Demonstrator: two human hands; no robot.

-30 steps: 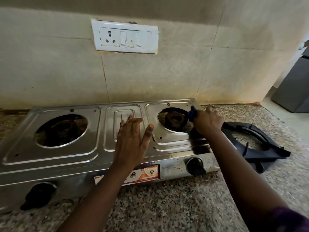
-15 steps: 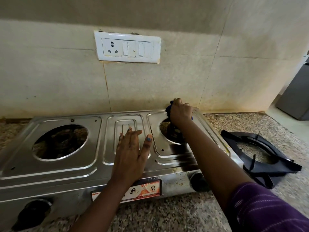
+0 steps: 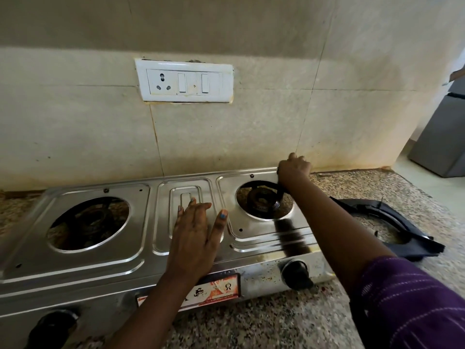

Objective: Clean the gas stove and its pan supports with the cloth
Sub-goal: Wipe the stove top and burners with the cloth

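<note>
Head view, 1 item: gas stove on granite counter, L hand flat and ungripping on centre panel, prob. steadying it; R hand fisted at back-right corner, cloth barely visible inside; pan support off, parked right for access.

A two-burner stainless-steel gas stove sits on a speckled tabletop against a tiled wall, both burner wells bare and its front panel spotted with grime. Its black pan supports lie stacked on the tabletop just right of it. The cloth is almost wholly hidden.
</note>
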